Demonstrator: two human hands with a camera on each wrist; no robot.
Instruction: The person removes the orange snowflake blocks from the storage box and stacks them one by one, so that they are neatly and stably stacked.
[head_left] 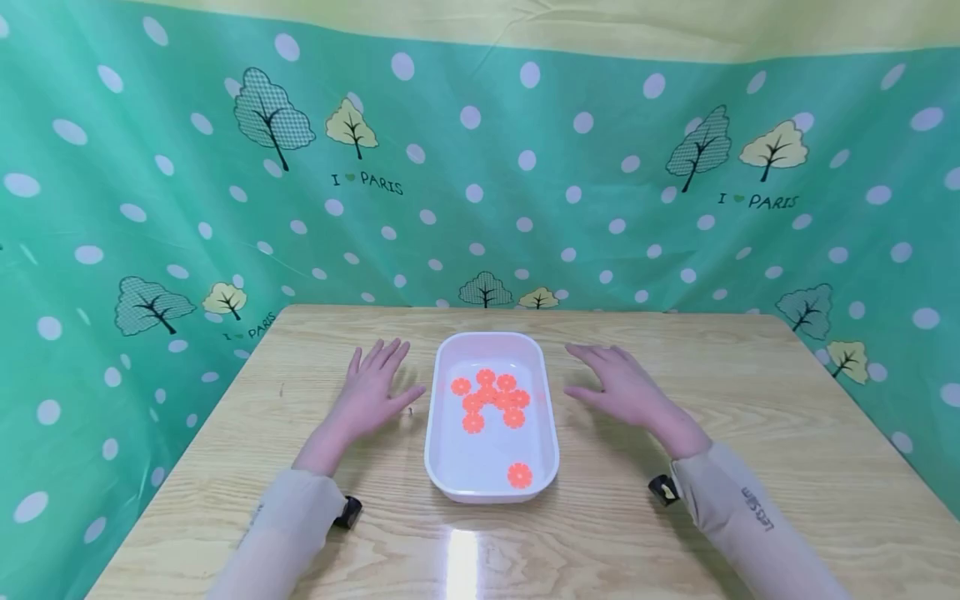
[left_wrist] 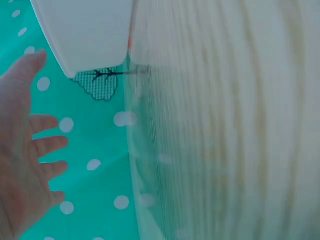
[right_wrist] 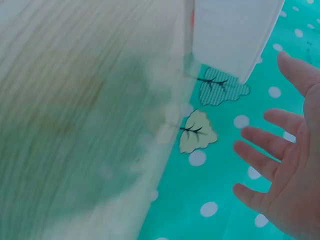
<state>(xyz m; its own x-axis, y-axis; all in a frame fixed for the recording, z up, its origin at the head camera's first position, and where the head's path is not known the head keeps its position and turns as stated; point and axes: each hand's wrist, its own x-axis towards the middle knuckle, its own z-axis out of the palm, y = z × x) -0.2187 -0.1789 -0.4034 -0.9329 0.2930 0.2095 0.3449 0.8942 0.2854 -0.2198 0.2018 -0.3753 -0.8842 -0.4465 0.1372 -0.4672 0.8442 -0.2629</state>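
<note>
Head view — left grip (head_left: 372, 393), right grip (head_left: 621, 392) spread, empty — gaps to tray rim (head_left: 492, 496).

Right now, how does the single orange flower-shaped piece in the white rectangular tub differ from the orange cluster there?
The single orange flower-shaped piece lies alone; the orange cluster is several pieces, mostly bunched together. The single piece sits by the near right corner of the white rectangular tub; the cluster lies farther back. Both share colour and notched outlines.
</note>
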